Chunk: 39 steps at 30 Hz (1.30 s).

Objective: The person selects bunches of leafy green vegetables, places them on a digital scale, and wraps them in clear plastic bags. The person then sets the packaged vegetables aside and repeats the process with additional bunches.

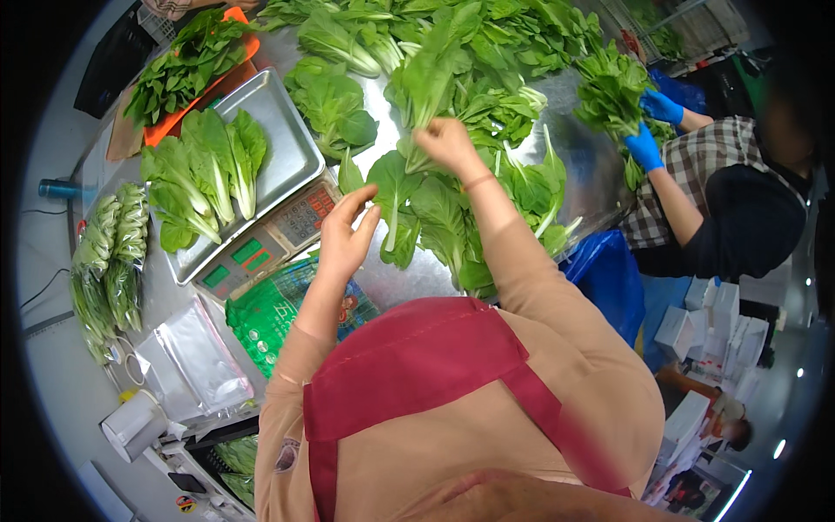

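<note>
My right hand (447,147) grips a leafy green vegetable (427,72) near its stem end. Its blurred leaves point away from me over the heap of greens (522,39). My left hand (349,235) holds nothing, thumb and fingers apart, beside the keypad of the digital scale (303,215). On the scale's metal tray (287,124) lie several heads of leafy greens (212,166), stems towards me. Loose leaves (450,222) are scattered on the steel table between my forearms.
Bagged greens (111,261), clear plastic bags (199,359) and a green printed bag (267,320) lie at left. An orange basket (166,134) of greens stands behind the scale. At right, a co-worker's blue-gloved hands (646,143) hold greens near a blue bag (607,280).
</note>
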Available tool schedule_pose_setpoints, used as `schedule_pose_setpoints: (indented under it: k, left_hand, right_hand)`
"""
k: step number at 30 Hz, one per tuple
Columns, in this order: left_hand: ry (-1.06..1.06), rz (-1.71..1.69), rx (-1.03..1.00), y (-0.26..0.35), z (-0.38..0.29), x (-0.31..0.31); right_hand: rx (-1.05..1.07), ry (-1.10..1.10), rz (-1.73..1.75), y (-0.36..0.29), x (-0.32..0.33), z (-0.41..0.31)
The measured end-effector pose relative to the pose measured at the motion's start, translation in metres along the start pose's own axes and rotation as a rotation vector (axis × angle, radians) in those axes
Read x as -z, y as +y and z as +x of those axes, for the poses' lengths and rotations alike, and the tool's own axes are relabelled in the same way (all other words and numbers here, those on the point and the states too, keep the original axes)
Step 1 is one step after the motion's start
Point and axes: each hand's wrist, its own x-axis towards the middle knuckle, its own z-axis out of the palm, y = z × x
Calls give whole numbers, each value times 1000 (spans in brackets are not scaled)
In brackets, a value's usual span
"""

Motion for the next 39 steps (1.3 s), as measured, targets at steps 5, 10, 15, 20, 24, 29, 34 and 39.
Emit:
schedule_pose_setpoints:
  k: [5,10,15,20,24,29,34,39]
  left_hand:
    - [85,-464,198,-25,28,-13]
    - [187,-564,300,11,10,-7]
    - [193,-736,278,1,1,-18]
    - [184,-796,324,9,-4,-24]
    - [137,-880,360,4,-6,-19]
    - [131,-879,313,14,9,-43]
    - [33,-774,257,12,10,-45]
    - [177,-940,128,12,2,-15]
  right_hand:
    - [846,-75,-236,-38,-10,-53]
    - [272,-303,-678,5,22,-69]
    - [12,119,-512,-8,32,-40]
    - [-151,44,-124,29,29,-22]
    - [-202,-46,605,35,49,-39]
    - [-166,-309,1163,-1,38,-86]
    - [177,-630,200,-22,6,-119]
    - [363,-332,-3,-31,13,-77]
